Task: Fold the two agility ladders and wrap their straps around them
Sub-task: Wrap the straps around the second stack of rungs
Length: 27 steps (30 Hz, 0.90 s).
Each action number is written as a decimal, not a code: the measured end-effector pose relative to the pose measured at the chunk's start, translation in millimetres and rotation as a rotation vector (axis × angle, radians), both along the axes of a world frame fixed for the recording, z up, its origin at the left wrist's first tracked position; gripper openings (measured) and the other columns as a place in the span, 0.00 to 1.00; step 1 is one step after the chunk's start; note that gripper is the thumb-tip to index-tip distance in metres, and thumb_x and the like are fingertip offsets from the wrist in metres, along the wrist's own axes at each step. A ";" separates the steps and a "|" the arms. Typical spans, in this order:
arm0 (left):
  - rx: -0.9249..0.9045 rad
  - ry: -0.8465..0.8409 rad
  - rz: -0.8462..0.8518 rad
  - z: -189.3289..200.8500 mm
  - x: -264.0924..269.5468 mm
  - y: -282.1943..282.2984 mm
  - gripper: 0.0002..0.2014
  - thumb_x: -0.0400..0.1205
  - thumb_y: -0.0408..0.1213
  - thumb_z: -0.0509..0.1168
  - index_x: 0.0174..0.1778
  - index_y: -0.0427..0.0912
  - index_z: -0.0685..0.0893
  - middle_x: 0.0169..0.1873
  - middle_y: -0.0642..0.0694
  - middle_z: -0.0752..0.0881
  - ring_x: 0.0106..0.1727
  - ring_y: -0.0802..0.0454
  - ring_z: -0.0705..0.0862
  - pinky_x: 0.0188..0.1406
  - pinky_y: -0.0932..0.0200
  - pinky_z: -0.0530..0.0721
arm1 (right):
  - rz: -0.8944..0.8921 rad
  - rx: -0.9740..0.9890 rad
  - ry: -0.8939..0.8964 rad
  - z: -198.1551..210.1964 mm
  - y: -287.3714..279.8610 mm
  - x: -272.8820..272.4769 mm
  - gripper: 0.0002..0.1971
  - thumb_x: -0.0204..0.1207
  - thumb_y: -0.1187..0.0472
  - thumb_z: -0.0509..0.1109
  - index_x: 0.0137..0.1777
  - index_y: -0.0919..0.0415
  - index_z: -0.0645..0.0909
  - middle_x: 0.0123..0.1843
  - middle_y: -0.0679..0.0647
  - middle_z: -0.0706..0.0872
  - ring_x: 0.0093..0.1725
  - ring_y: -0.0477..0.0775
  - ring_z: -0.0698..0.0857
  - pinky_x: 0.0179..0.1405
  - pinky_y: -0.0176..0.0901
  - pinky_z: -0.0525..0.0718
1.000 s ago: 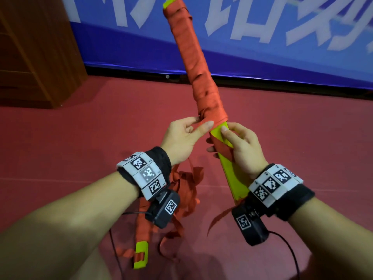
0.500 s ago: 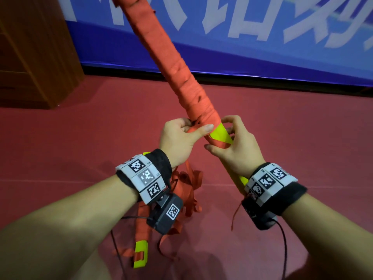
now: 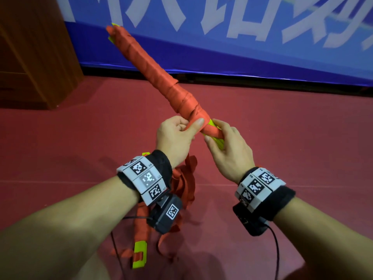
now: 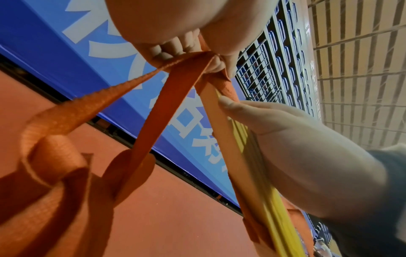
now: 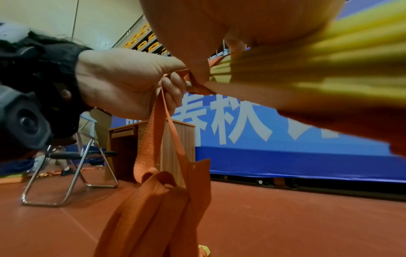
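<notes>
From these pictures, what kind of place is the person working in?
Probably an indoor sports hall. The red floor looks like court flooring, a long blue banner with large white characters runs along the wall, and tiered blue seats behind railings rise above it. A folding chair stands nearby.

Left hand point(image 4: 175, 29) pinches orange strap point(image 4: 153, 113) against yellow rungs point(image 4: 252, 156)

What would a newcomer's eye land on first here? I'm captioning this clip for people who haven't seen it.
First, the long bundle of yellow plastic rungs wound in orange webbing strap, held slanting up across the middle. The left hand pinches the strap while the right hand grips the bare yellow end. Loose orange strap trails onto the red floor.
</notes>
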<state>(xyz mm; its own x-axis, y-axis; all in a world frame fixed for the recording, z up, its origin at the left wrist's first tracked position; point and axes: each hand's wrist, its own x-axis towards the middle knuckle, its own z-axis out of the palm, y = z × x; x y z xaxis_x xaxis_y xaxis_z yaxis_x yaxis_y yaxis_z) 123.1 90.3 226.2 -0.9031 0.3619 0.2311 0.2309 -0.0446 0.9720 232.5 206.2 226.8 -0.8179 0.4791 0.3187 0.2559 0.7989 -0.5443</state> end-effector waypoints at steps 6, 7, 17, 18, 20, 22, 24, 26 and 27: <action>0.027 0.002 -0.107 2.8 1.3 -5.3 0.09 0.83 0.37 0.74 0.40 0.38 0.85 0.23 0.51 0.85 0.24 0.58 0.81 0.31 0.64 0.81 | 0.017 -0.012 -0.015 4.7 10.6 -3.7 0.34 0.76 0.44 0.76 0.80 0.43 0.68 0.66 0.51 0.83 0.65 0.56 0.83 0.59 0.53 0.82; 0.033 -0.001 -0.133 4.0 1.4 -6.2 0.08 0.83 0.35 0.73 0.40 0.39 0.85 0.23 0.50 0.86 0.25 0.58 0.81 0.31 0.65 0.81 | 0.016 -0.025 0.005 6.0 13.4 -2.9 0.31 0.77 0.46 0.76 0.78 0.43 0.69 0.65 0.51 0.84 0.64 0.56 0.84 0.59 0.53 0.83; 0.005 -0.050 -0.234 5.8 -2.3 -7.0 0.07 0.84 0.35 0.72 0.51 0.34 0.87 0.26 0.48 0.86 0.26 0.56 0.81 0.34 0.64 0.82 | 0.019 -0.171 0.070 4.6 18.9 0.1 0.19 0.78 0.41 0.72 0.68 0.40 0.78 0.54 0.41 0.89 0.52 0.50 0.88 0.56 0.59 0.86; 0.003 -0.055 -0.252 6.4 -2.3 -7.0 0.06 0.84 0.35 0.72 0.50 0.36 0.87 0.26 0.48 0.86 0.26 0.56 0.80 0.34 0.65 0.82 | 0.023 -0.204 0.088 3.9 18.2 -0.7 0.19 0.77 0.39 0.70 0.67 0.39 0.78 0.52 0.42 0.89 0.50 0.50 0.89 0.54 0.60 0.87; 0.003 -0.069 -0.282 6.1 -1.8 -7.1 0.04 0.83 0.36 0.73 0.47 0.39 0.86 0.27 0.47 0.85 0.26 0.56 0.80 0.33 0.65 0.82 | 0.035 -0.258 0.117 3.6 17.0 -1.3 0.20 0.75 0.36 0.68 0.65 0.39 0.79 0.49 0.43 0.91 0.46 0.50 0.91 0.51 0.60 0.89; -0.001 -0.070 -0.288 4.7 -1.1 -7.2 0.06 0.83 0.36 0.74 0.48 0.38 0.85 0.26 0.46 0.84 0.26 0.56 0.80 0.33 0.65 0.82 | 0.054 -0.282 0.134 6.4 14.9 -0.6 0.17 0.77 0.38 0.69 0.63 0.40 0.80 0.46 0.45 0.91 0.43 0.49 0.92 0.49 0.60 0.90; -0.011 -0.066 -0.278 3.6 -1.3 -7.8 0.09 0.82 0.39 0.75 0.49 0.39 0.84 0.26 0.47 0.85 0.26 0.56 0.81 0.32 0.64 0.82 | 0.083 -0.307 0.155 10.4 13.2 1.2 0.13 0.81 0.45 0.70 0.62 0.44 0.82 0.42 0.48 0.92 0.39 0.46 0.92 0.48 0.59 0.90; -0.031 -0.062 -0.272 2.8 -2.5 -8.6 0.11 0.82 0.43 0.75 0.52 0.40 0.84 0.26 0.47 0.85 0.26 0.56 0.81 0.31 0.65 0.81 | 0.109 -0.331 0.167 12.7 11.8 2.4 0.11 0.81 0.48 0.70 0.61 0.46 0.83 0.41 0.49 0.92 0.38 0.46 0.92 0.48 0.60 0.90; -0.048 -0.056 -0.273 2.3 -3.7 -9.2 0.13 0.82 0.44 0.74 0.55 0.40 0.84 0.26 0.47 0.85 0.26 0.55 0.81 0.32 0.64 0.80 | 0.120 -0.342 0.168 12.8 11.3 2.7 0.11 0.80 0.48 0.70 0.60 0.46 0.83 0.41 0.49 0.92 0.38 0.46 0.92 0.48 0.60 0.90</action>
